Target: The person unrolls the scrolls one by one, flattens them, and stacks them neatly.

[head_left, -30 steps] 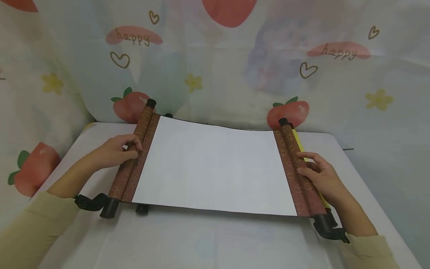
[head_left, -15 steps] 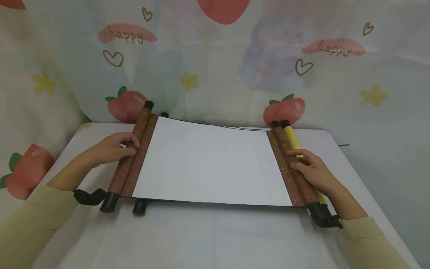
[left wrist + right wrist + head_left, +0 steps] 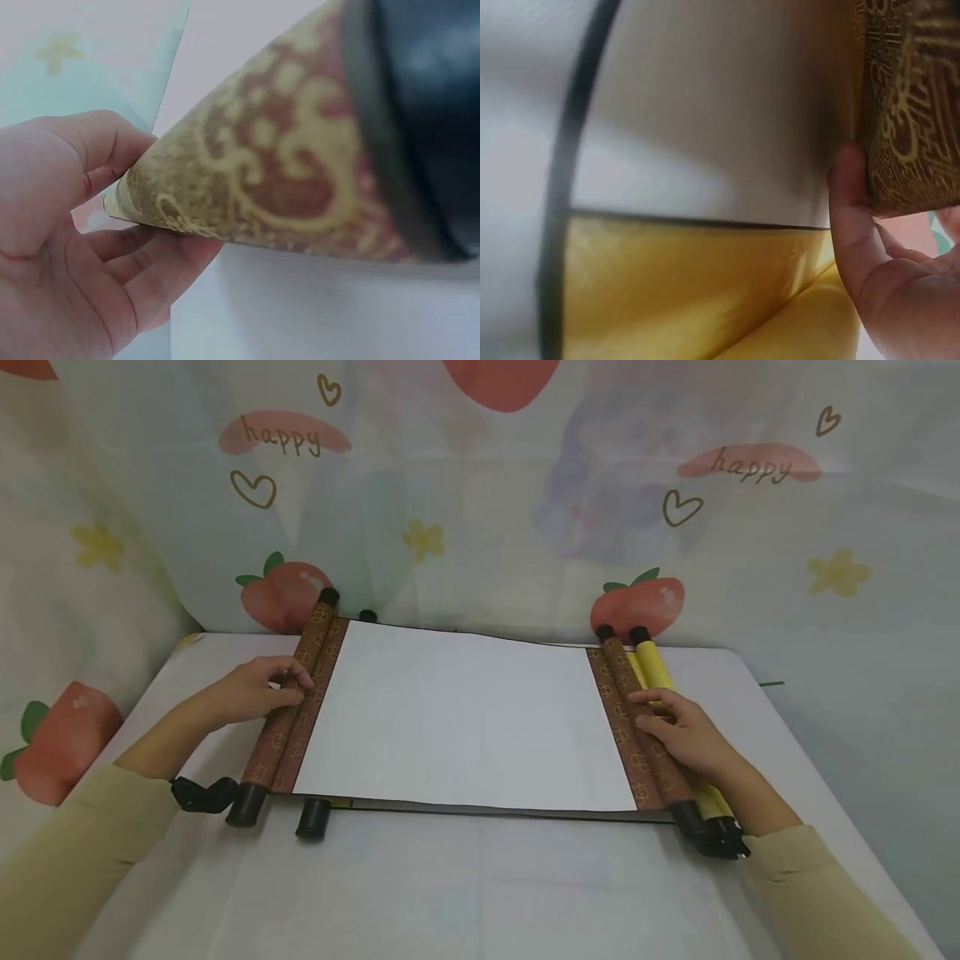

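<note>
A scroll with a blank white sheet (image 3: 472,718) is spread between two brown patterned rollers with black end knobs. My left hand (image 3: 258,693) grips the left roller (image 3: 262,760); in the left wrist view, thumb and fingers (image 3: 161,277) lie on either side of it. The right roller (image 3: 667,768) is held by my right hand (image 3: 686,731), whose fingers show at its edge in the right wrist view. Under this scroll lies a second one with a yellow roller (image 3: 654,665) on the right. Most of that lower scroll is hidden; a black knob (image 3: 313,819) sticks out at its left.
Both scrolls are over a white-covered table (image 3: 420,893). Behind it hangs a cloth (image 3: 495,527) printed with peaches, flowers, hearts and the word "happy". Black straps (image 3: 202,795) are at the wrists.
My right hand has shifted left with the brown roller, uncovering more of the yellow roller. The sheet's near edge sits a little higher in view. My left hand has barely moved.
</note>
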`<act>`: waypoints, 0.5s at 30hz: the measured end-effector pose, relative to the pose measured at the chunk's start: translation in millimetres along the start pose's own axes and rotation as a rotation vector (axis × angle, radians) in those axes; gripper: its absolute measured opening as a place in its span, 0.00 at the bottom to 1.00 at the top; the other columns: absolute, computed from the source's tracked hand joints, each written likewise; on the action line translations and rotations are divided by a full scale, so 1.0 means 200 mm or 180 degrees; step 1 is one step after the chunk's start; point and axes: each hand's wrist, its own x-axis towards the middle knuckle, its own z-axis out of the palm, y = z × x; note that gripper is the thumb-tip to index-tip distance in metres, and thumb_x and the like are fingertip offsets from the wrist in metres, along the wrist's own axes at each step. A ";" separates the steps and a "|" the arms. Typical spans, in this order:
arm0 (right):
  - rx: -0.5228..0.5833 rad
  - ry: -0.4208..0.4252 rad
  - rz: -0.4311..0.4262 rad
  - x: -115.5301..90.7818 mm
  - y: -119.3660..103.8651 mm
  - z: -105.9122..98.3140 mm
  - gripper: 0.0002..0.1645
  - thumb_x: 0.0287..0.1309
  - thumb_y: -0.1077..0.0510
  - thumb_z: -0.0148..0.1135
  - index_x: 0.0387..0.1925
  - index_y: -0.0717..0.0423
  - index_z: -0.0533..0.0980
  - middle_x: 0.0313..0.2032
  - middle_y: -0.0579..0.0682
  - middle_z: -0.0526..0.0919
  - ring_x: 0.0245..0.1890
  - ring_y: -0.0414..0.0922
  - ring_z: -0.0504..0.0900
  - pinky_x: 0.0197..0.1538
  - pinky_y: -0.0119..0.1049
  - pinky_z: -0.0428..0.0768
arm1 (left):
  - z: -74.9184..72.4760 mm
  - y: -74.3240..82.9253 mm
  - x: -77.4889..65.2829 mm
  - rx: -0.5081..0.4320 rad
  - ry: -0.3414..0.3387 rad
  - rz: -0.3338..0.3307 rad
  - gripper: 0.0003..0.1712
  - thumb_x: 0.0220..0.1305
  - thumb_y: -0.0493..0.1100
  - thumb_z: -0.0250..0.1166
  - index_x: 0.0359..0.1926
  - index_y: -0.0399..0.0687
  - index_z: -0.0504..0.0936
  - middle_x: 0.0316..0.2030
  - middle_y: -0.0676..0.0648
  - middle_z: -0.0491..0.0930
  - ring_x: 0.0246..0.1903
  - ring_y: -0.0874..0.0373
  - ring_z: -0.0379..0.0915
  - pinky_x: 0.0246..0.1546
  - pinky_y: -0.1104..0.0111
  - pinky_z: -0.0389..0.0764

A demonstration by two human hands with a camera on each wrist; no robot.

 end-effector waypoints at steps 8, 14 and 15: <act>-0.0145 -0.0054 0.0044 0.00 -0.02 0.02 0.22 0.73 0.56 0.54 0.64 0.59 0.69 0.63 0.65 0.71 0.59 0.63 0.73 0.52 0.52 0.78 | 0.02 0.00 0.01 0.0140 -0.0017 0.0020 0.10 0.67 0.37 0.61 0.48 0.43 0.80 0.44 0.44 0.79 0.48 0.48 0.71 0.42 0.60 0.72; -0.0437 -0.0145 0.0192 0.01 -0.05 0.03 0.23 0.72 0.55 0.54 0.65 0.54 0.69 0.63 0.64 0.71 0.59 0.64 0.74 0.54 0.60 0.76 | 0.05 -0.02 0.02 0.0229 -0.0018 0.0043 0.10 0.65 0.36 0.61 0.47 0.44 0.80 0.43 0.44 0.79 0.47 0.48 0.71 0.46 0.56 0.72; -0.0471 -0.0157 0.0193 0.01 -0.05 0.03 0.23 0.72 0.55 0.54 0.65 0.54 0.69 0.63 0.63 0.71 0.58 0.64 0.74 0.53 0.59 0.77 | 0.06 -0.02 0.02 0.0229 -0.0021 0.0043 0.10 0.65 0.36 0.61 0.47 0.43 0.80 0.44 0.43 0.79 0.48 0.47 0.71 0.47 0.55 0.72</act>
